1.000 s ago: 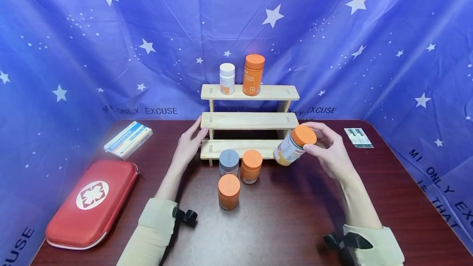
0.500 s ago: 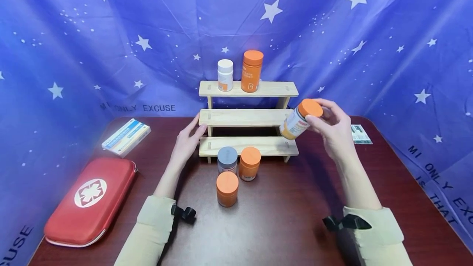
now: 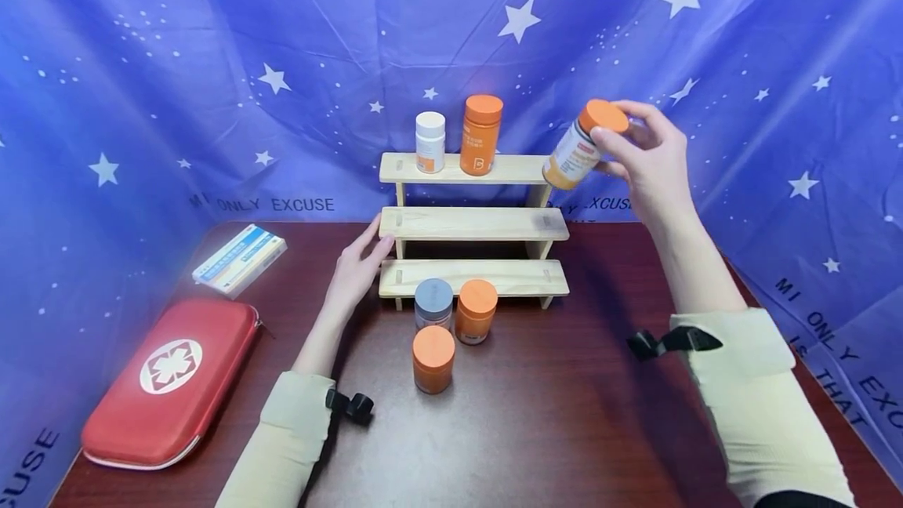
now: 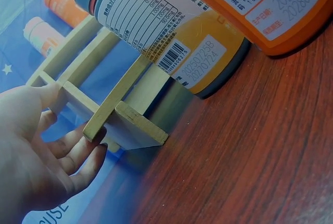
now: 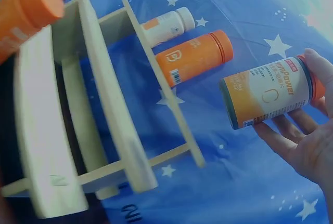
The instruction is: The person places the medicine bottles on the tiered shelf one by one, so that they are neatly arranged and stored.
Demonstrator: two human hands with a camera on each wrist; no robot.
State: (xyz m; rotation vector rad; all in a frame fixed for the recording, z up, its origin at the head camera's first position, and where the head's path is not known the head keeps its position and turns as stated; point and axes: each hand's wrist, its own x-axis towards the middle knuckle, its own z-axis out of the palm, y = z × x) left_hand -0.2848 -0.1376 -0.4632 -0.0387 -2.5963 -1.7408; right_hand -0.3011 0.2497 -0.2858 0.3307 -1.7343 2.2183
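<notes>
A: Started with the largest, and saw what?

B: Saw a broad, dark red-brown, wood-grained surface point(image 3: 536, 422), and on it a three-tiered stand of pale wooden planks point(image 3: 473, 224).

A: Steadied that stand how?

B: With the bare left hand point(image 3: 356, 273): grasped its left end between thumb and fingers point(image 4: 91, 167), beside the middle shelf point(image 3: 487, 224). Judged that support worth keeping during any contact up top, against rocking.

A: And with the bare right hand point(image 3: 656, 159)?

B: Gripped a cylindrical, plastic-looking, orange-capped jar with a white-and-yellow label point(image 3: 573, 155), fingers point(image 5: 273, 141) around the cap point(image 3: 603, 116). Held it raised and tilted, near the right end of the top shelf point(image 3: 518, 168). Found a gap there in the right wrist view, so no contact.

A: Advised what for the tilt?

B: Advised turning the wrist until upright, then lowering base flat, well inside the plank's edge. Judged a slanted landing likely to topple.

A: Feared for any neighbours?

B: Feared a knock to the tall, cylindrical, orange plastic-looking bottle point(image 3: 481, 141), upright on that shelf; less to the small white cylindrical bottle point(image 3: 430, 149) beyond, on the left. Recommended approaching slowly and releasing only after full contact.
</notes>
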